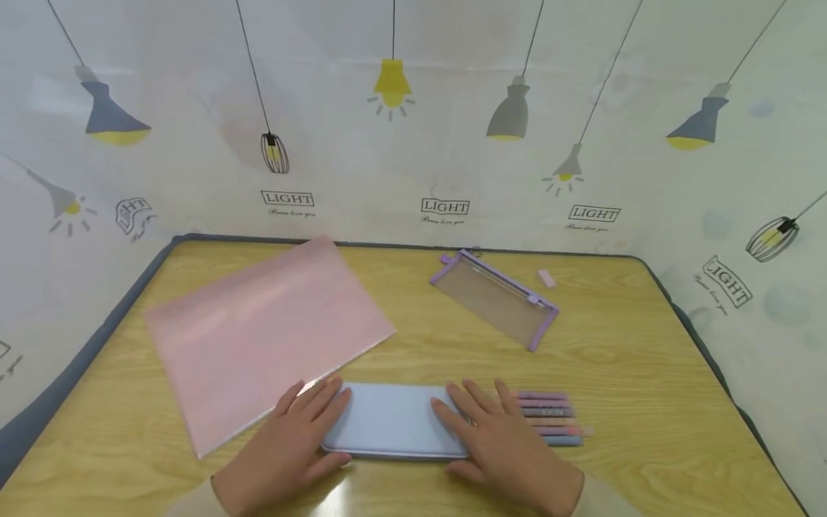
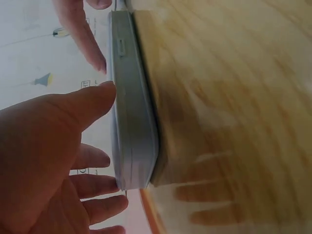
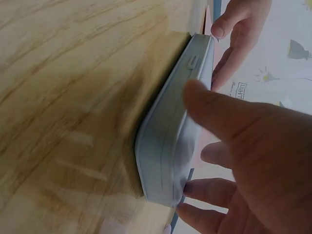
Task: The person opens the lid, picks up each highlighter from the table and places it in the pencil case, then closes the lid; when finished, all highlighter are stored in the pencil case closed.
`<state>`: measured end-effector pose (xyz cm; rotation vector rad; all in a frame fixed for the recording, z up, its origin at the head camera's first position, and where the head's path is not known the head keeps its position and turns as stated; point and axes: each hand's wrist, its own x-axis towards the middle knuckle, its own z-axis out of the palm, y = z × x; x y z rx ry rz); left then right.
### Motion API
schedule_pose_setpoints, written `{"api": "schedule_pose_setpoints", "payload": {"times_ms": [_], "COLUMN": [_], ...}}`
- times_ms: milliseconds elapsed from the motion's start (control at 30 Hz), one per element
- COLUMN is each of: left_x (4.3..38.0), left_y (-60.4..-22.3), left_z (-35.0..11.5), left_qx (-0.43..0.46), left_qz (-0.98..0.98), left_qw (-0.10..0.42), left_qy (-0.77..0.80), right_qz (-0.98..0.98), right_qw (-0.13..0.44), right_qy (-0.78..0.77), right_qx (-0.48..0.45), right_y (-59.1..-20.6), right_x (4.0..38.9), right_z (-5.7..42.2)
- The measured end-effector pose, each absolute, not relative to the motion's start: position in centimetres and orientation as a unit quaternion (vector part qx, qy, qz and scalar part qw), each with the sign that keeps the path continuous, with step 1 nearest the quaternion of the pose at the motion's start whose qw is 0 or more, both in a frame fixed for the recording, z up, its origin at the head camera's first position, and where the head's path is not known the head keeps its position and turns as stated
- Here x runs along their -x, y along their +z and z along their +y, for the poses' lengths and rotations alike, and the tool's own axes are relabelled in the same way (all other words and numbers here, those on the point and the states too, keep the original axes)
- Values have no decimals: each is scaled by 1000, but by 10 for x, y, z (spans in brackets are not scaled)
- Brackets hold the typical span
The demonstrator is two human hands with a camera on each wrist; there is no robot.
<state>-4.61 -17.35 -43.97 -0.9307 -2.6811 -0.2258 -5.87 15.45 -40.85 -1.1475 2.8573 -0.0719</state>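
Note:
A pale blue pencil case [image 1: 395,420] lies closed and flat at the near middle of the table. In both wrist views its front side shows a small clasp. My left hand [image 1: 287,441] rests at its left end, fingers extended over the lid's edge and thumb by the front side. At the right end, my right hand [image 1: 507,445] lies in a similar way, fingers spread over the lid. Several pens [image 1: 549,413] lie side by side just right of the case, partly hidden by my right hand.
A large pink sheet or folder [image 1: 271,337] lies on the left of the wooden table [image 1: 620,337]. Towards the back right are a clear zip pouch [image 1: 491,298] with purple edging and a small pink eraser-like block [image 1: 546,278]. A lamp-patterned backdrop [image 1: 349,143] surrounds the table.

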Motion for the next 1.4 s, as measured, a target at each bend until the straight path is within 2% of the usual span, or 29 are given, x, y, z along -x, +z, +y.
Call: {"api": "schedule_pose_setpoints", "payload": {"times_ms": [167, 400, 700, 867, 1033, 1200, 1300, 1400], "left_x": [49, 58, 64, 66, 65, 63, 62, 61], "left_y": [-441, -437, -444, -445, -445, -449, -451, -452], "left_z": [-172, -167, -165, -164, -164, -168, -169, -169], "left_qx": [332, 324, 346, 344, 336, 281, 238, 209], "left_qz": [-922, -923, -906, -907, -913, -930, -936, -940], "left_qw": [160, 130, 167, 158, 136, 70, 35, 27], "left_qy": [-116, -164, -179, -186, -188, -227, -258, -270], "right_qz": [920, 919, 901, 897, 889, 870, 859, 846], "right_qw": [17, 3, 40, 57, 90, 152, 195, 230], "right_qy": [3, 3, -5, -6, -37, -123, -188, -270], "right_qx": [391, 395, 432, 438, 448, 453, 435, 397], "right_y": [-407, -404, -395, -393, -388, -383, -381, -381], "right_x": [63, 71, 86, 93, 100, 111, 118, 123], "right_z": [151, 147, 146, 147, 150, 158, 167, 177]}}
